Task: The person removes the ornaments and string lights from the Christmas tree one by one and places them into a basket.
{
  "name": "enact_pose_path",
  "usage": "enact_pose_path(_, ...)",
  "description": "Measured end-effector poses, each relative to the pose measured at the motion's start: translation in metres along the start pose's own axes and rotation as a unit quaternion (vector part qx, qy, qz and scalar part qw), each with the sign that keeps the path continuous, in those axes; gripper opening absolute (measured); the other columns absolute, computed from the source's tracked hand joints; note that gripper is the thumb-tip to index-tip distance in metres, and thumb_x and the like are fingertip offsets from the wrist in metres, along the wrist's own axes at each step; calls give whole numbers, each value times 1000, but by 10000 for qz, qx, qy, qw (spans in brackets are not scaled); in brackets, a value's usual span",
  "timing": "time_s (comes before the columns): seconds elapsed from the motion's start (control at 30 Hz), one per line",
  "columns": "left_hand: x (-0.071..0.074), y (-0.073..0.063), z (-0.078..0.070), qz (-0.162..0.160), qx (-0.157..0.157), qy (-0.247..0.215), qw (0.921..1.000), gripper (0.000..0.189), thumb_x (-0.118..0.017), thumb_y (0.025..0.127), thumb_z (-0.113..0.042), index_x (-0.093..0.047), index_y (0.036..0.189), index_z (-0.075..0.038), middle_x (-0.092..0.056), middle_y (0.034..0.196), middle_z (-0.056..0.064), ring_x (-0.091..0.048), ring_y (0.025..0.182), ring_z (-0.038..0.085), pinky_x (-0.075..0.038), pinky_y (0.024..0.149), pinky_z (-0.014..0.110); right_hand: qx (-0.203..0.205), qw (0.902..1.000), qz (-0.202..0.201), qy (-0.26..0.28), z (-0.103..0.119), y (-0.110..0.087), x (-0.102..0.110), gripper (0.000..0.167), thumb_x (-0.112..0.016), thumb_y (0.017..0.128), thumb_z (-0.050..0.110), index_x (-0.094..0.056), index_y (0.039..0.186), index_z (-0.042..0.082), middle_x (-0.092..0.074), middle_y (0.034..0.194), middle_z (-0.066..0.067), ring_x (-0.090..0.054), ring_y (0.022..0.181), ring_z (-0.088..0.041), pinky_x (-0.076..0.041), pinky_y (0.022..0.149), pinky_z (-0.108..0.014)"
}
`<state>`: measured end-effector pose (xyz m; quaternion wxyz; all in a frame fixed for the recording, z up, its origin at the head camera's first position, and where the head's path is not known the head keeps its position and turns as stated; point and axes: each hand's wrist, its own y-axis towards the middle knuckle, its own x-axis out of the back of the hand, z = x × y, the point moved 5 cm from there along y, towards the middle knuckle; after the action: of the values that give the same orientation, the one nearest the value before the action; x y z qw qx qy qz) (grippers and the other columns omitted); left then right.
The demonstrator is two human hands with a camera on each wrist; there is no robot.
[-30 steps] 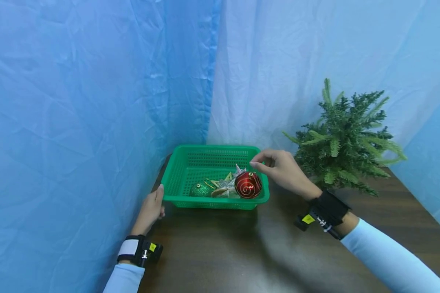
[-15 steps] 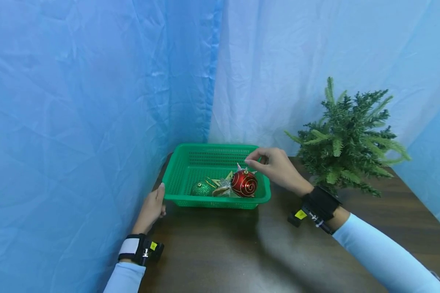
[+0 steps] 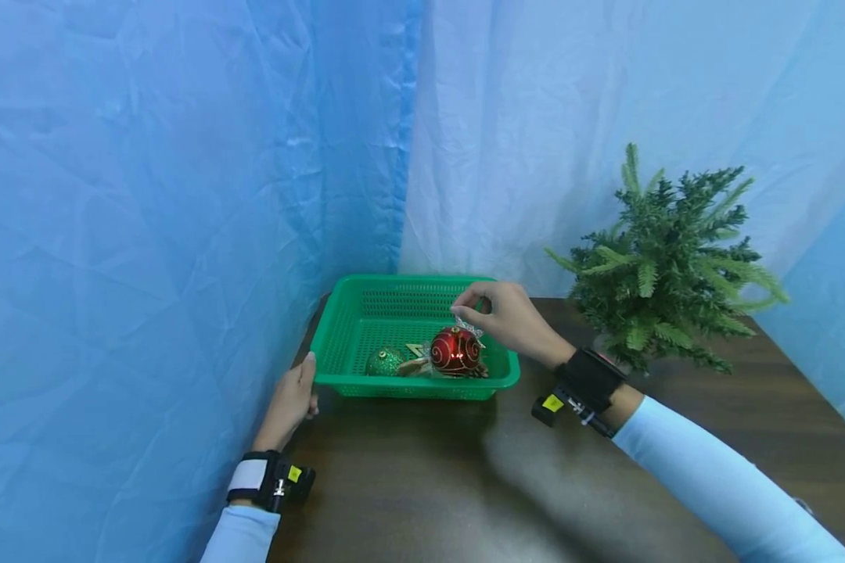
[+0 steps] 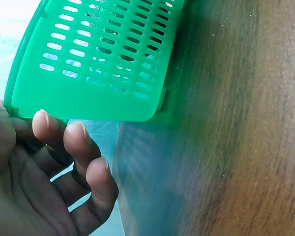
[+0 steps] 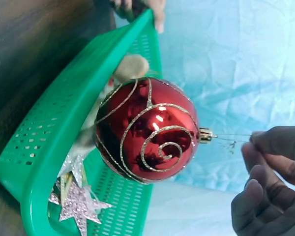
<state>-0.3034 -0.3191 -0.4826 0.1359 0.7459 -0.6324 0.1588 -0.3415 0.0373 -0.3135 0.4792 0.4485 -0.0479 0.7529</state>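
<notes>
My right hand (image 3: 508,314) pinches the thin hanging loop of a red Christmas bauble (image 3: 454,351) between thumb and fingertips. Gold glitter swirls cover the bauble (image 5: 150,130), which hangs from its gold cap over the right part of a green plastic basket (image 3: 415,390). At the basket's front left corner, my left hand (image 3: 289,399) grips the rim; in the left wrist view its other fingers (image 4: 99,177) curl loosely below the corner. Inside the basket lie a green glittery bauble (image 3: 384,362) and a pinkish glitter star (image 5: 80,206), with other ornaments partly hidden behind the red bauble.
A small artificial Christmas tree (image 3: 669,266) stands on the dark wooden table (image 3: 408,485) to the right of the basket. Blue cloth (image 3: 148,234) hangs along the left, and paler cloth (image 3: 514,141) closes off the back.
My right hand has moved left with the red bauble hanging from it, farther over the basket. The left hand keeps its grip on the basket's corner.
</notes>
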Motion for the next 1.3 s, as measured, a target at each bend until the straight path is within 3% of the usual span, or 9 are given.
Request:
enact_pose_path(0.17,0,0,1,39,35,2,10000,59,-29,109,-58,-42,86,-6,-49,62,5,-52,56,22,-49,57,37,63,9999,27,92,-3,4,-7,13,-64,104,20,-72,114,16,-71,102,1,-62,77,-19,-47,72,-37)
enact_pose_path(0.3,0,1,1,73,20,-14,10000,59,-30,109,-59,-41,85,-7,-49,62,5,-53,56,22,-49,56,37,-53,9996,108,240,-6,9,-12,12,-64,104,19,-72,113,17,-72,102,1,-67,87,-21,-51,82,-35)
enact_pose_path(0.5,1,1,2,25,14,7,10000,59,-30,109,-59,-41,86,-7,-50,61,5,-54,56,22,-50,56,37,-27,9992,135,372,-6,19,-23,11,-65,104,18,-72,112,16,-73,102,-1,-68,94,-11,-52,89,-30)
enact_pose_path(0.63,1,1,3,0,44,25,10000,60,-29,109,-60,-41,86,-6,-50,62,5,-54,56,22,-50,56,37,59,9994,113,315,-8,23,-30,12,-64,104,16,-72,113,13,-74,104,-5,-68,96,-11,-51,92,-29)
enact_pose_path(0.97,2,-1,3,-95,41,65,9999,62,-29,108,-61,-43,86,-5,-51,62,6,-54,56,22,-50,56,37,-12,9998,98,154,-21,37,-43,10,-65,104,15,-73,108,11,-76,97,-8,-72,91,-20,-55,83,-33)
enact_pose_path(1.3,-1,-2,1,-103,-25,35,9999,66,-30,107,-63,-47,90,-2,-51,62,6,-54,56,23,-50,56,36,-401,9990,-215,44,-30,50,-43,12,-66,104,19,-75,108,12,-76,95,-2,-72,90,-15,-56,76,-36)
